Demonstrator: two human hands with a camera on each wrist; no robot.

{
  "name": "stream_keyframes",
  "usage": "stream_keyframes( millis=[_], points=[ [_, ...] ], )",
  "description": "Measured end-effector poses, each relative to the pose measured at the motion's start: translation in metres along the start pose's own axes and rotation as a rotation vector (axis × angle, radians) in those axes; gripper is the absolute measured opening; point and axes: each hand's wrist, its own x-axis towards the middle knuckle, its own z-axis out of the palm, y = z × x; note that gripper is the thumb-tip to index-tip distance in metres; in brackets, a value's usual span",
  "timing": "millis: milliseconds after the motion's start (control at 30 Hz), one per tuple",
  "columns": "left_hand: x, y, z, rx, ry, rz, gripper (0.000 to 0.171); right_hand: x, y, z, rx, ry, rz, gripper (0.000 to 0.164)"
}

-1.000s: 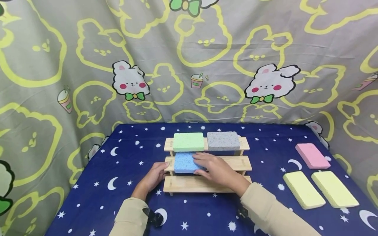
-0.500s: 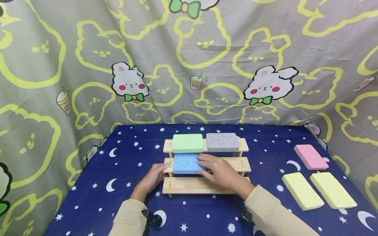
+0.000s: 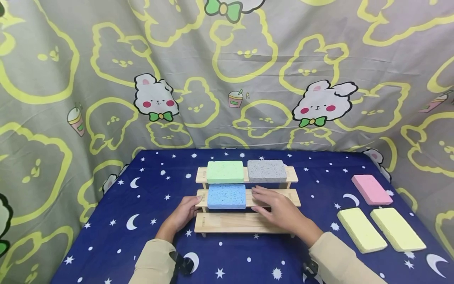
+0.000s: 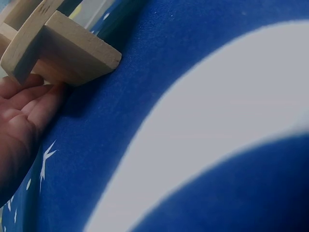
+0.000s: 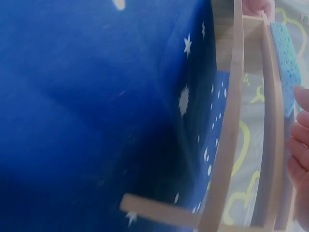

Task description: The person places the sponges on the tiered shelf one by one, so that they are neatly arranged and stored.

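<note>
A three-tier wooden rack (image 3: 230, 223) stands on the table. On its middle tier, at the left, lies a blue sponge (image 3: 226, 196). Above it on the top tier are a green sponge (image 3: 225, 172) and a grey sponge (image 3: 267, 170). My left hand (image 3: 182, 215) grips the middle tier's left end, thumb on top and fingers beneath; in the left wrist view those fingers reach behind the rack's side. To the right of the blue sponge, apart from it, my right hand (image 3: 278, 208) hovers over the middle tier with fingers relaxed and holds nothing.
Off to the right on the dark blue star-patterned cloth (image 3: 248, 264) lie a pink sponge (image 3: 372, 189) and two pale yellow sponges (image 3: 361, 230), side by side. A grey cartoon-print curtain (image 3: 198, 51) hangs behind and around the table.
My right hand has let go of the blue sponge and drawn back to the right. The sponge stays on the middle tier, and my left hand keeps its grip on the rack.
</note>
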Motion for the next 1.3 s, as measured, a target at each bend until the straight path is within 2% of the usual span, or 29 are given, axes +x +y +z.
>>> stream_keyframes(
  millis=[300, 800, 967, 1300],
  points=[
    [-0.001, -0.001, -0.001, -0.002, -0.008, 0.019, 0.053, -0.020, 0.017, -0.007, -0.025, 0.040, 0.042, 0.037],
    [0.000, -0.001, 0.000, -0.002, 0.000, 0.010, 0.053, -0.052, 0.039, -0.029, -0.068, 0.112, 0.119, 0.034],
    [-0.001, -0.002, -0.001, -0.007, -0.010, 0.022, 0.054, -0.063, 0.044, -0.038, -0.085, 0.139, 0.190, 0.034],
    [0.000, -0.001, -0.001, -0.009, -0.012, 0.022, 0.053, -0.087, 0.053, -0.058, -0.105, 0.146, 0.402, 0.041]
  ],
)
